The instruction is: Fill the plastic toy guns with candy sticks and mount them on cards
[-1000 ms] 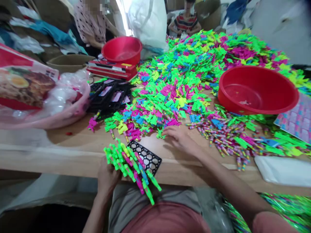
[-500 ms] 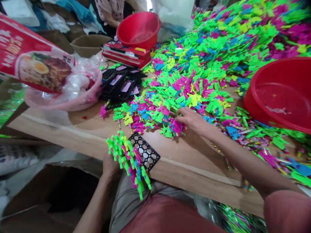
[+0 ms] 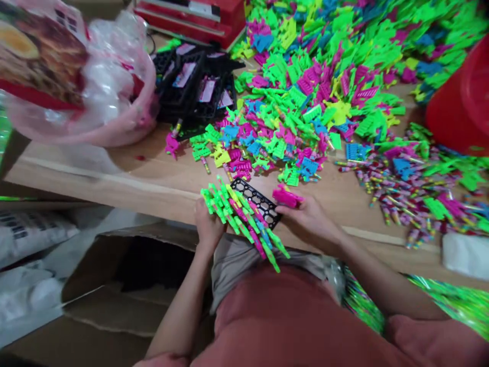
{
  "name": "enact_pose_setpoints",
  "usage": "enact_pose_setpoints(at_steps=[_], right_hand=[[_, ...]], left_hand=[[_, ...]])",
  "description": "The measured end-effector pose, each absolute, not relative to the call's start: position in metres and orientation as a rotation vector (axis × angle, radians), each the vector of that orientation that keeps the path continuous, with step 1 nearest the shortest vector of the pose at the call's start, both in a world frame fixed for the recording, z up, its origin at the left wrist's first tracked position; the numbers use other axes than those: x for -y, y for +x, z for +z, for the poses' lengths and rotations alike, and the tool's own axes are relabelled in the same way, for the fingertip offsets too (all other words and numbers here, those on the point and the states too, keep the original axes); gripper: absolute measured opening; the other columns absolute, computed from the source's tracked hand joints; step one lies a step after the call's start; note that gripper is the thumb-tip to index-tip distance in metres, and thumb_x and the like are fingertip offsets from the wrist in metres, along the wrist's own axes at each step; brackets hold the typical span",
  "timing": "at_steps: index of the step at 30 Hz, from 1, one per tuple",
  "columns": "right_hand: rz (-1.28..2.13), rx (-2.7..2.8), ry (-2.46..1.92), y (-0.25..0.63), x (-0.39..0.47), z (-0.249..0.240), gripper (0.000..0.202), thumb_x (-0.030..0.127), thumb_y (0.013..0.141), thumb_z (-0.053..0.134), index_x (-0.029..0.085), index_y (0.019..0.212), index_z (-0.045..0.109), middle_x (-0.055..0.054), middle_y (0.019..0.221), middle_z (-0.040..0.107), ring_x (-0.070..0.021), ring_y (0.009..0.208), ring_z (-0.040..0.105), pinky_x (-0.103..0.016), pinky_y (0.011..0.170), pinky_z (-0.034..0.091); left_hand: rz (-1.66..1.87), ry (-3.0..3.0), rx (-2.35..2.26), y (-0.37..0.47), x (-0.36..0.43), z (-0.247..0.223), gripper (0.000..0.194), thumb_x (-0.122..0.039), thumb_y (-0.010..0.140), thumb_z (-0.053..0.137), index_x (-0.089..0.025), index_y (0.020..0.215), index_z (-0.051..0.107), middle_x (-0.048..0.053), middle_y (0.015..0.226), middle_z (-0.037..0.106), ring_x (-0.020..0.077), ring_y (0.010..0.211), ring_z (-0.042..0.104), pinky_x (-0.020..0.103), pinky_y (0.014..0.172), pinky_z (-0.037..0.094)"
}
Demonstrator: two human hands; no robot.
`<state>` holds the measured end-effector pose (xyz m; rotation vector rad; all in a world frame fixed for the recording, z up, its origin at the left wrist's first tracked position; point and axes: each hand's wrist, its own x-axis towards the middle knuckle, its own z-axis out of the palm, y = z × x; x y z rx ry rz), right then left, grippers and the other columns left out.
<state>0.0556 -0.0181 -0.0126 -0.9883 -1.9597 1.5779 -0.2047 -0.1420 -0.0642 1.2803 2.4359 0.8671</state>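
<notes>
At the table's front edge, my left hand (image 3: 209, 227) is closed on the left side of a black perforated tray (image 3: 275, 220). Green, pink, yellow and blue plastic toy pieces (image 3: 239, 220) stand in rows over much of this tray, hiding part of it and some of my fingers. The tray's far right strip of holes shows bare. My right hand (image 3: 314, 220) pinches a pink plastic toy piece (image 3: 286, 197) just beside the tray's right end. Beyond both hands lies a loose heap of similar toy pieces (image 3: 278, 132) on the wooden table (image 3: 160, 191).
Black trays with labels (image 3: 191, 84) lie stacked at the back left, beside a pink basin (image 3: 91, 133) holding clear plastic bags. A red basin (image 3: 446, 109) stands at the right, near many small striped pieces (image 3: 385, 191). An open cardboard box (image 3: 114, 311) is below the table edge.
My right hand has drawn back from the heap to the tray with a pink toy piece. The tray in my left hand sits flatter, and the view has tilted down.
</notes>
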Motion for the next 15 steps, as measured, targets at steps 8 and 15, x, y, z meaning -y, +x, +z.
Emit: enact_pose_setpoints(at_steps=[8, 15], right_hand=[[1.545, 1.939, -1.216, 0.033, 0.072, -0.021, 0.021, 0.039, 0.095, 0.064, 0.02, 0.096, 0.071, -0.004, 0.089, 0.075, -0.0219, 0.084, 0.069, -0.034, 0.079, 0.055], [1.412, 1.835, -1.284, 0.031, 0.078, -0.026, 0.017, 0.035, 0.097, 0.061, 0.021, 0.102, 0.069, -0.005, 0.086, 0.073, -0.0218, 0.081, 0.07, -0.033, 0.074, 0.058]], left_hand=[[0.889, 1.438, -2.299, -0.208, 0.144, -0.063, 0.027, -0.027, 0.086, 0.054, -0.017, 0.105, 0.07, 0.013, 0.095, 0.065, 0.0329, 0.103, 0.058, 0.044, 0.092, 0.044], [0.874, 1.474, -2.286, -0.212, 0.143, -0.063, 0.021, -0.031, 0.087, 0.057, -0.019, 0.099, 0.067, 0.012, 0.095, 0.06, 0.0323, 0.101, 0.055, 0.044, 0.093, 0.041]])
